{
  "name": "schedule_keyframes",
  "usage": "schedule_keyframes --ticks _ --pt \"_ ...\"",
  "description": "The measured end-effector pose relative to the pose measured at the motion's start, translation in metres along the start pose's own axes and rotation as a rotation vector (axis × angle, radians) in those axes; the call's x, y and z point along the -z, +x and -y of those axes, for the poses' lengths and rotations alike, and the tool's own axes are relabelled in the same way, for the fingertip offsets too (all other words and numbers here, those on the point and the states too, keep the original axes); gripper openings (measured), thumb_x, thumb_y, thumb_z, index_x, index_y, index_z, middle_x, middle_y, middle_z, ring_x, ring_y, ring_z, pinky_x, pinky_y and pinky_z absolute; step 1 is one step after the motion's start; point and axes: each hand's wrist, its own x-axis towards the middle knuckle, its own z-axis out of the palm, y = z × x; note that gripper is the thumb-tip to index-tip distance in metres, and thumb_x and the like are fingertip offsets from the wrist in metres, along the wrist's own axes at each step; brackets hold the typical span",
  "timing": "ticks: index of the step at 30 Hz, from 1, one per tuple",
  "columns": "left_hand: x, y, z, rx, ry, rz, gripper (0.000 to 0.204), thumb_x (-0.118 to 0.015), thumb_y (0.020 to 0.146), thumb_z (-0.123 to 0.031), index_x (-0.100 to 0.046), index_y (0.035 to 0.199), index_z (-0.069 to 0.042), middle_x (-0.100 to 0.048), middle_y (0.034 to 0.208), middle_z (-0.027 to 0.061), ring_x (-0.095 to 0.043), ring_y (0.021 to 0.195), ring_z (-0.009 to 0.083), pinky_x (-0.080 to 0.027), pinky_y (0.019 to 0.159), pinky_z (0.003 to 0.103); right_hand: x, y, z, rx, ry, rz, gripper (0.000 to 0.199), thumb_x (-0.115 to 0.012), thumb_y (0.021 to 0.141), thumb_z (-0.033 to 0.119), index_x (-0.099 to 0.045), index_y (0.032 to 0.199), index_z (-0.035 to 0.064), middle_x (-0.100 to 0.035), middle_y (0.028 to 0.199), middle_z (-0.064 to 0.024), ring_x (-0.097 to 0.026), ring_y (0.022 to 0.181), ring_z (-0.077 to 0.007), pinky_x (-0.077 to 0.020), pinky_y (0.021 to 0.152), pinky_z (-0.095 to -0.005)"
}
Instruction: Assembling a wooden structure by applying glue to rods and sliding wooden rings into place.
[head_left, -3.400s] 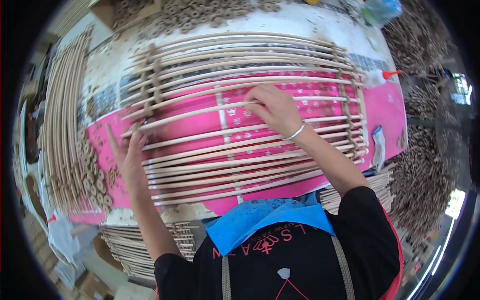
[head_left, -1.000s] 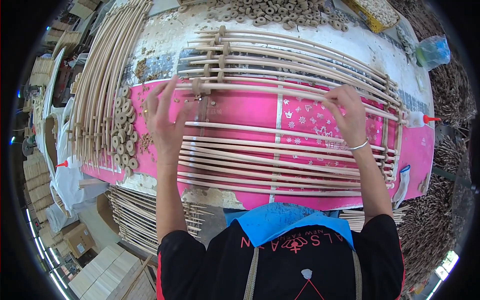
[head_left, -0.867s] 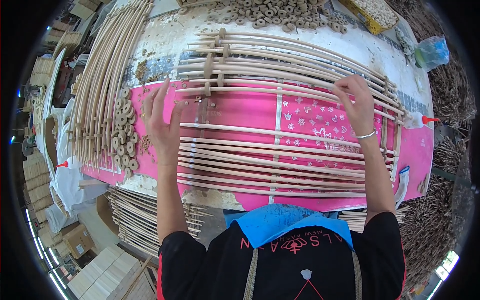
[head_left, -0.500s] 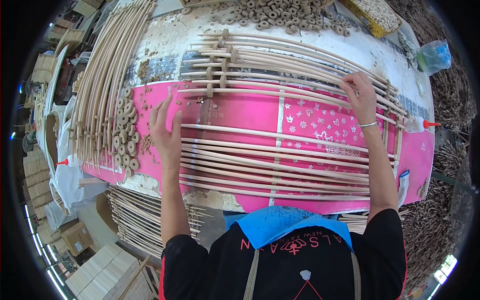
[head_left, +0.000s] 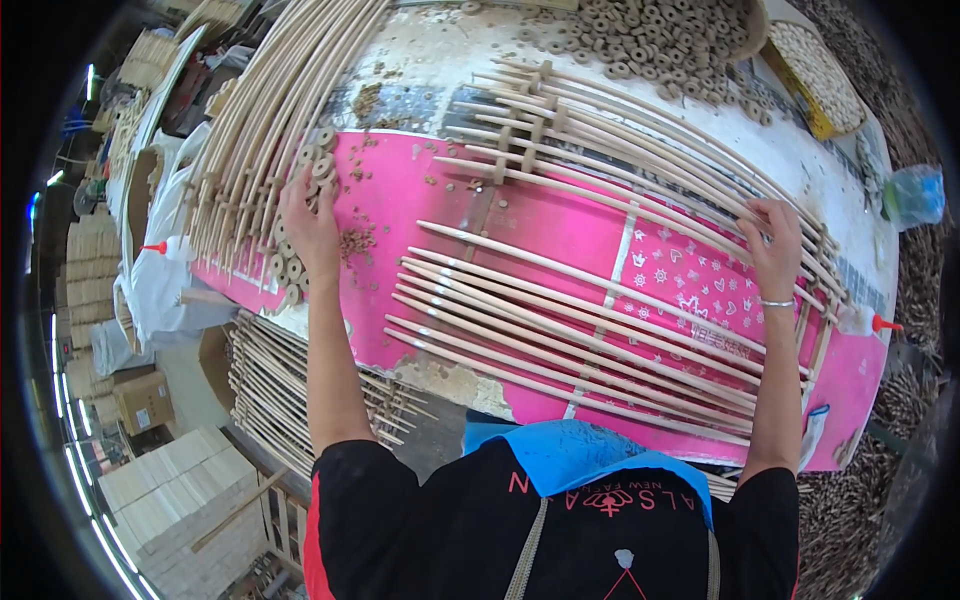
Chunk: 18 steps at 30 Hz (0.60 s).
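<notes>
My left hand is at the pile of small brown rings on the left, its thumb and fingers bent around a wooden ring at the pile's upper end. Over on the right, my right hand rests above the upper group of pale wooden rods, fingers pinched together. What they hold, if anything, is hidden. Several of these rods carry brown rings near both ends. Closer to me, a second group of bare rods lies side by side across the pink sheet.
A bundle of ringed rods covers the left side. A large ring heap and a yellow box of pale pieces stand at the back. Red-tipped white bottles lie at both sides. More rods are stacked below the table.
My left hand has gone left from beside the rods to the ring pile, its fingers now bent. My right hand stays over the upper rods. The whole view has turned and shifted.
</notes>
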Motion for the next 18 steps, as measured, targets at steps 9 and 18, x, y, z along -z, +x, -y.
schedule_keyframes --ticks 9,18 --pt "-0.005 0.045 0.044 -0.105 0.521 0.197 0.039 -0.072 0.097 -0.036 -0.071 0.133 -0.021 -0.069 0.120 0.0090 -0.066 0.115 0.0313 -0.045 0.103 0.053 0.006 -0.033 0.075 -0.024 0.147 0.319 0.016 -0.080 0.088 0.012 -0.073 0.098 0.0012 -0.068 0.089 -0.0106 -0.067 0.082 -0.0253 -0.0519 0.077 -0.0365" --pt "-0.007 0.037 0.002 -0.045 0.144 0.163 0.030 -0.071 0.101 -0.022 -0.072 0.129 -0.012 -0.071 0.114 0.0077 -0.068 0.106 0.0214 -0.050 0.100 0.042 -0.016 -0.067 0.100 -0.112 0.178 0.467 0.019 -0.081 0.084 0.012 -0.074 0.098 0.0021 -0.066 0.088 -0.0081 -0.064 0.080 -0.0229 -0.0507 0.072 -0.0352"
